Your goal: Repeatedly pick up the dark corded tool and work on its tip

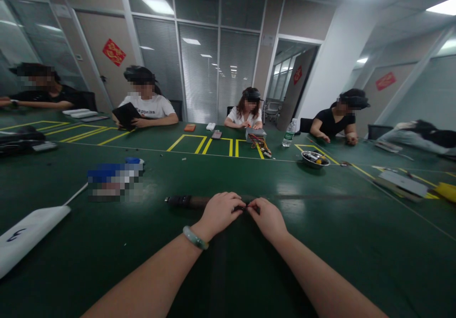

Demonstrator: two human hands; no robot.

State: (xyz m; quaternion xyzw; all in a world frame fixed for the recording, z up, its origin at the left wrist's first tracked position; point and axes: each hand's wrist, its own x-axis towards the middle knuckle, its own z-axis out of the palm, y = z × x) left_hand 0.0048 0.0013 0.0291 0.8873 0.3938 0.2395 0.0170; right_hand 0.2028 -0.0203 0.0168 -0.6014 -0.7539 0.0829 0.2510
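Rod (187, 201) first: dark and slim, it lies on the green table (160, 270) just past the left hand (221, 212), its long axis running left to right, across the person's reach rather than away from it. One bright tip points left; the other end is lost behind that hand, so where it stops cannot be told. And look at the pinch, to the right of the rod's visible length: a small dark piece (244, 208) sits among the fingertips, too tiny and shaded to identify, and whether it joins the rod does not show. Left hand, knuckles up, fingers bent, has thumb and forefinger closed on the piece; right hand (269, 219) faces it from the other side, thumb and forefinger drawn to a tight point on the same piece. So the pair nearly touch there, about level, yet for the rod it is clearly the left that is nearer. Outward now: a pale green bracelet (195, 238) rings the left wrist, a white block (33, 237) lies well apart to the left, a metal bowl (315, 164) ahead to the right, and a bottle (289, 135) beyond it. Across the way, a co-worker (245, 115) bends over a grey box (256, 133).
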